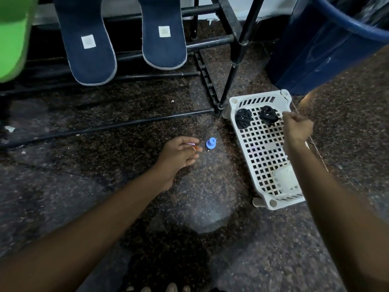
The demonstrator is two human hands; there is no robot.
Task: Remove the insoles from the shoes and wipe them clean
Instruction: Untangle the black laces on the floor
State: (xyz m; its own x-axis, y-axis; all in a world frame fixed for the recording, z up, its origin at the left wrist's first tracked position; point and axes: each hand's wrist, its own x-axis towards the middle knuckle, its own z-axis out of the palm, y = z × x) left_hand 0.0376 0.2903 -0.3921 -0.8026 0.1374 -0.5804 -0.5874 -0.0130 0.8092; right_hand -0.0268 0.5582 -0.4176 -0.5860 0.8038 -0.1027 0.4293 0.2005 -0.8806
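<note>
Two dark blue insoles (90, 43) (164, 32) lean side by side against the bars of a black shoe rack (208, 42), each with a small white label. A clear plastic bottle (210, 192) with a blue cap (210, 143) lies on the speckled floor. My left hand (179, 154) rests beside the cap with its fingers relaxed, fingertips at the bottle's neck. My right hand (297, 127) hovers over a white perforated basket (263, 157) with its fingers curled. Whether it holds anything does not show. No shoes are in view.
Two black bundles (243, 118) (268, 114) lie at the basket's far end, and a pale translucent object (284, 178) at its near end. A large dark blue bin (320, 45) stands at the back right. Something green (12, 39) hangs at the top left. My toes (170, 288) show at the bottom edge.
</note>
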